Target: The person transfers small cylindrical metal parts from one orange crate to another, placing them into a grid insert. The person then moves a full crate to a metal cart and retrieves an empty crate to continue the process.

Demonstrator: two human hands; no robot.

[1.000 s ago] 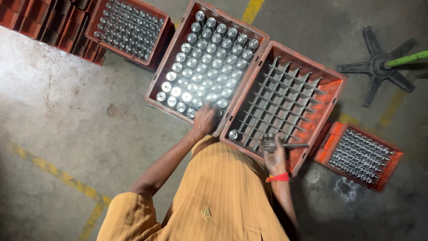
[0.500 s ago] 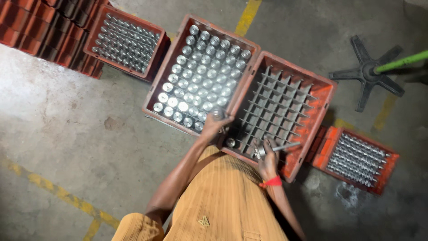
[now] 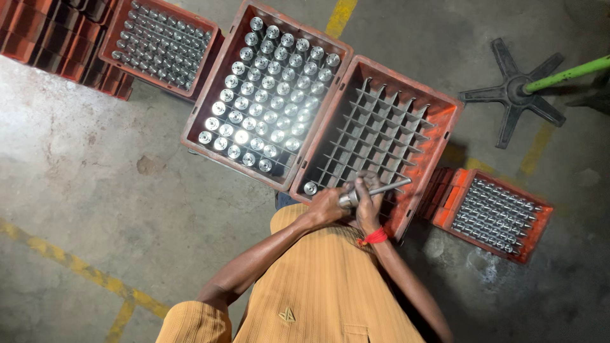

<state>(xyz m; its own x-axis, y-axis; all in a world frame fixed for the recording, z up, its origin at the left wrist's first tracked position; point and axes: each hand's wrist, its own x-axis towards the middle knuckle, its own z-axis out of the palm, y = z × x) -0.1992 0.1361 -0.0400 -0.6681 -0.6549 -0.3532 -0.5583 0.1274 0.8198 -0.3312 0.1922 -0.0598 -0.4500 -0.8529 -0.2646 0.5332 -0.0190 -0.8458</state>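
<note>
Far to the left, a red crate of metal parts (image 3: 159,46) sits on a stack of empty red crates (image 3: 44,38) against the concrete floor (image 3: 95,190), where a worn yellow line (image 3: 70,263) runs across. Next along stands a full red crate (image 3: 210,95), its cells packed with upright shiny metal cylinders (image 3: 267,95) whose round tops catch the light. Pressed right against it is the gridded crate (image 3: 438,136), a red box with a grey divider lattice, almost all cells bare; one single cylinder (image 3: 310,188) stands in the near left corner cell.

Over that crate's near edge the person in the ochre shirt (image 3: 318,286) has both hands together. The left hand (image 3: 327,206) closes around the thick end of a metal shaft (image 3: 368,192), and the right hand (image 3: 368,203), a red thread at its wrist, grips the same piece just beside it, fingers wrapped over the top. The thin end of the shaft pokes out to the right, lying level above the lattice.

Further right, lower down, a smaller red crate (image 3: 534,219) holds rows of shafts laid flat. Beyond it a black five-legged base (image 3: 511,95) carries a green pole (image 3: 565,75).
</note>
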